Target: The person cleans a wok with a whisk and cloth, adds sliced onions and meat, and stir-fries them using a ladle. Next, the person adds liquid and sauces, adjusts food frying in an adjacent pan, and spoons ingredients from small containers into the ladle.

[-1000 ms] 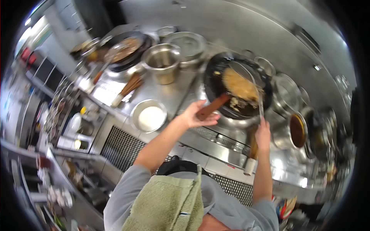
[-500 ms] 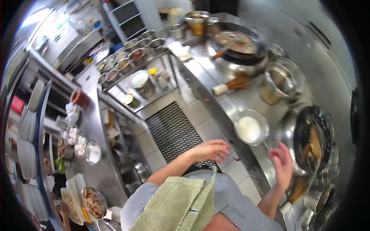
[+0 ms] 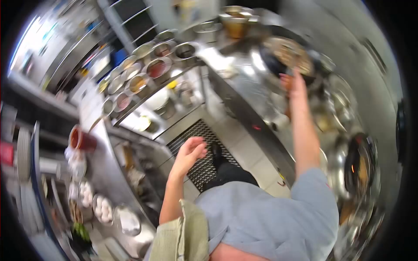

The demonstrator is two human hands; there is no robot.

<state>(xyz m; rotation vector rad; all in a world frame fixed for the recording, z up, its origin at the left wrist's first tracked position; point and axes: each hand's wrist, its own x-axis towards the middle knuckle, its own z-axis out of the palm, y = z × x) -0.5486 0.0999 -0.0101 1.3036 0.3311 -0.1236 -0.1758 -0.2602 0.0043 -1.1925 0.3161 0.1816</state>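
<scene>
My right hand (image 3: pixel 294 82) reaches far forward to the wok (image 3: pixel 278 71) at the back of the steel range. Its fingers are closed around the handle of a ladle (image 3: pixel 292 62), whose head rests in the pale brown food in the wok; motion blurs the grip. Over the floor mat, my left hand (image 3: pixel 191 151) hangs in the air with loosely bent fingers, thumb apart, and nothing in it. A green towel (image 3: pixel 187 235) lies over my left shoulder.
A second wok (image 3: pixel 360 165) stands at the right. Steel pots (image 3: pixel 342 102) line the wall side. Several ingredient tins (image 3: pixel 139 82) fill the rack ahead. Along the left counter (image 3: pixel 117 174) are a red-brown pot (image 3: pixel 82 138) and a bowl of eggs (image 3: pixel 103 209). A black mat (image 3: pixel 191 145) covers the floor.
My right hand has moved from beside the near wok forward to the far wok and closed on the ladle. The left hand has shifted left. The view has turned, and I am nearer the rack.
</scene>
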